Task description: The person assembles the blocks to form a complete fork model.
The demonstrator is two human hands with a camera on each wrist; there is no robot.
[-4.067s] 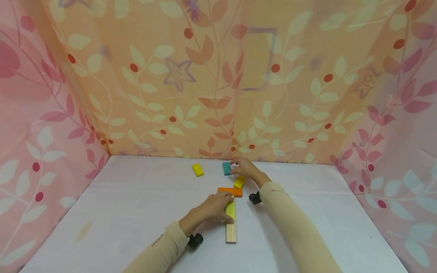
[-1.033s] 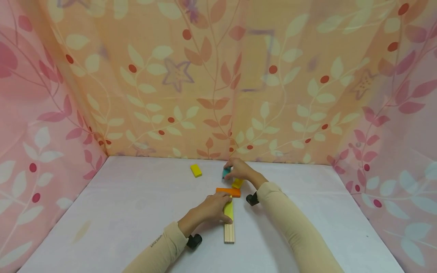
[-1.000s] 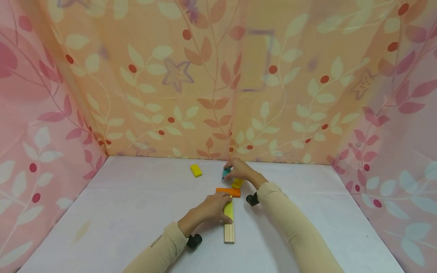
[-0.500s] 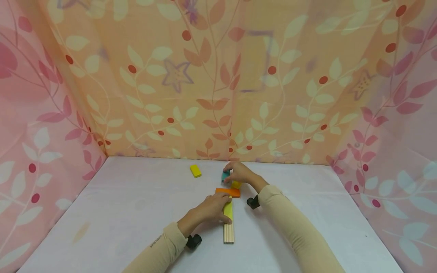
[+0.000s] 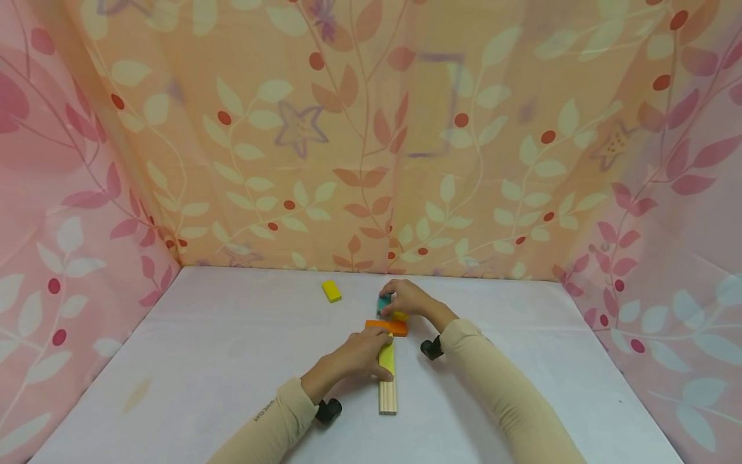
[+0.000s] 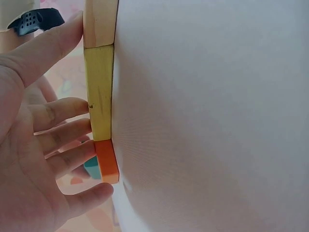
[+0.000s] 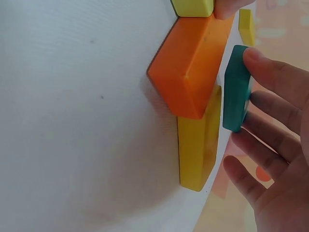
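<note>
We see the right hand (image 5: 413,301) pinching a teal block (image 7: 235,92) lengthwise, thumb on the near end, fingertips along the outer side and at the far end. The gap between thumb and fingers is just the block's own length, and the little finger sits clear of it. We cannot tell whether the block touches the table (image 5: 203,361) or hangs just above it. It lies beyond an orange block (image 5: 397,330), apart from it, and just left of a yellow block (image 7: 195,145) that meets the orange block's far side under the right hand.

The left hand (image 5: 355,357) is spread along the row without wrapping round anything: we find its thumb on a wooden piece (image 6: 100,24), two fingertips on a light yellow block (image 6: 100,87), another at the orange block, and the little finger by that block's end. The wooden piece and the light yellow block join end to end, and the orange block lies crosswise at their far end. Farther back and to the left, we see a separate yellow block (image 5: 332,290), well apart from both hands.
</note>
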